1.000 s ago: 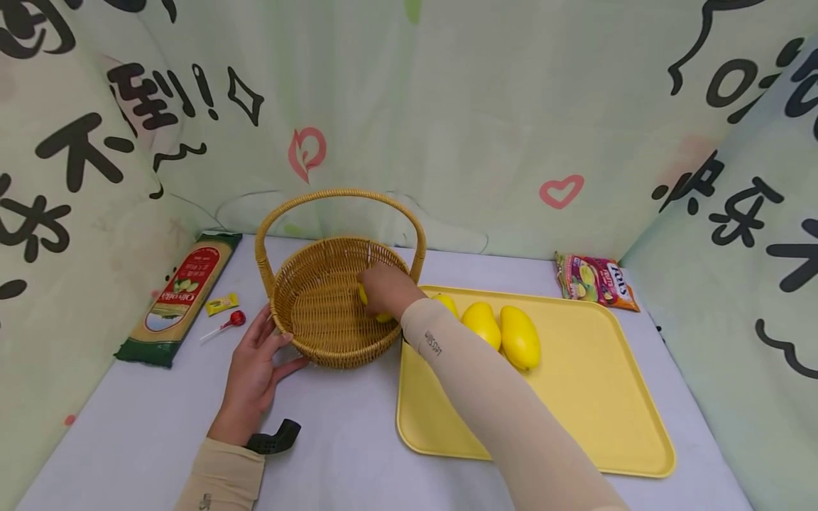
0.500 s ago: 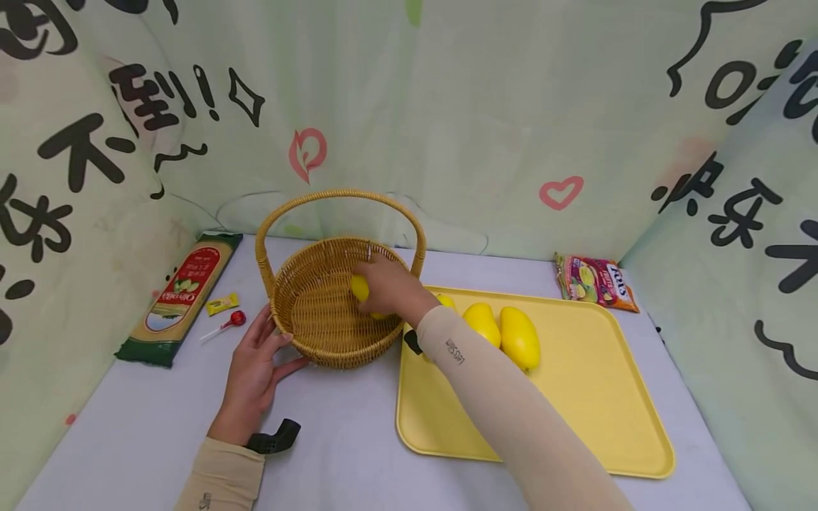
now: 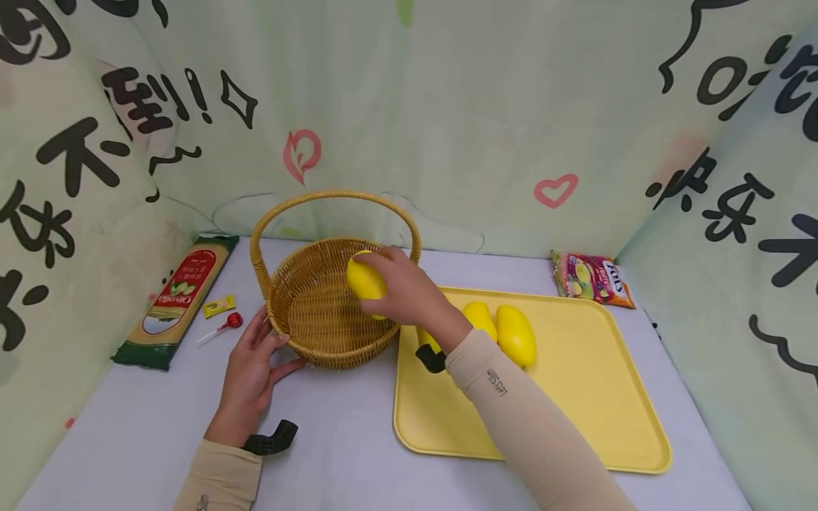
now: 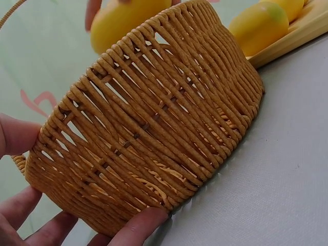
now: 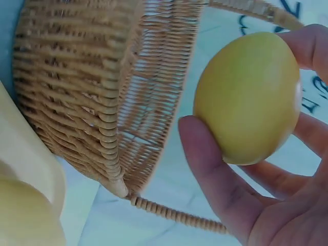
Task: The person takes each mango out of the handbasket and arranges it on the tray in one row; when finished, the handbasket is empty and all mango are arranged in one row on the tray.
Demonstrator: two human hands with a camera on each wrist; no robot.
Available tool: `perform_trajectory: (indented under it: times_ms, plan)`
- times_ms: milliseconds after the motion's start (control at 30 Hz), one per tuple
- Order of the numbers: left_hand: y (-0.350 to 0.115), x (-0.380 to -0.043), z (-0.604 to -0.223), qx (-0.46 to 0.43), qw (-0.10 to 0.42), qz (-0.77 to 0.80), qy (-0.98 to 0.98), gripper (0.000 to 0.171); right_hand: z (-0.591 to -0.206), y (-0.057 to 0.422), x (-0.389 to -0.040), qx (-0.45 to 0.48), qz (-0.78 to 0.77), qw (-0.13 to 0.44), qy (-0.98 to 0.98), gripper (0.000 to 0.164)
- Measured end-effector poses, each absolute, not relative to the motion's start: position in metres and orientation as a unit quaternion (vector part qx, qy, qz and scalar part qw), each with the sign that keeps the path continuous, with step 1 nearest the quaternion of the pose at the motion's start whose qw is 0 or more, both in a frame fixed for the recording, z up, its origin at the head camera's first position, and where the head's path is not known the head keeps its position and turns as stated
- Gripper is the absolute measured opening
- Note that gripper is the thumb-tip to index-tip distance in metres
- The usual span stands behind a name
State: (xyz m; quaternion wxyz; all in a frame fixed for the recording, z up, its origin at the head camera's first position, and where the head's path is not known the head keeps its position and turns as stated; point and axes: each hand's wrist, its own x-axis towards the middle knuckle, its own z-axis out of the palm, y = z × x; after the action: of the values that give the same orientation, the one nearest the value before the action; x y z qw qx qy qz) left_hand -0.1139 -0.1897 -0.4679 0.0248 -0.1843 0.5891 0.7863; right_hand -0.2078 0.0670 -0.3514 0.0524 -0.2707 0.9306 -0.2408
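A yellow mango (image 3: pixel 366 278) is pinched between the thumb and fingers of my right hand (image 3: pixel 409 291), above the right part of the wicker basket (image 3: pixel 319 312). In the right wrist view this mango (image 5: pixel 248 97) appears clear of the basket wall. My left hand (image 3: pixel 252 369) rests against the basket's left side. Its spread fingers touch the outer wall, as the left wrist view shows with the basket (image 4: pixel 148 118). Three more mangoes, one of them this mango (image 3: pixel 516 336), lie on the yellow tray (image 3: pixel 575 397), the leftmost partly behind my right wrist.
Left of the basket lie a long green-and-tan packet (image 3: pixel 182 298), a yellow wrapped candy (image 3: pixel 219 306) and a red lollipop (image 3: pixel 233 321). A colourful snack bag (image 3: pixel 591 279) sits behind the tray. The basket's tall handle (image 3: pixel 335 194) arches over it. Printed curtains enclose the table.
My right hand has risen from low inside the basket with the mango, coming up and slightly back. My left hand stays against the basket.
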Motion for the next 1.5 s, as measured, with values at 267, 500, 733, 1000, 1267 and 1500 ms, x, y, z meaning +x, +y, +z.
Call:
perform_trajectory:
  times_ms: [267,500,733,1000,1267,1500]
  plan:
    - [-0.189,-0.113,-0.467,-0.181,0.029,0.785,0.592,0.072,-0.347,0.105,-0.182,-0.284,-0.342,0.001,0.896,0.072]
    - [-0.19,-0.113,-0.468,-0.179,0.028,0.786,0.591,0.072,-0.345,0.141,-0.163,-0.263,-0.418,0.004,0.87,0.07]
    - [-0.19,-0.113,-0.468,-0.182,0.026,0.786,0.591,0.072,-0.353,0.177,-0.149,-0.218,-0.445,0.015,0.868,0.072]
    - [-0.188,-0.113,-0.468,-0.182,0.023,0.786,0.591,0.072,-0.371,0.22,-0.131,-0.158,-0.499,0.035,0.851,0.071]
    - [-0.189,-0.114,-0.469,-0.179,0.019,0.784,0.594,0.071,-0.382,0.254,-0.112,-0.124,-0.536,0.031,0.834,0.067]
    - [-0.189,-0.114,-0.469,-0.181,0.024,0.785,0.592,0.072,-0.392,0.272,-0.107,-0.085,-0.53,0.017,0.843,0.068]
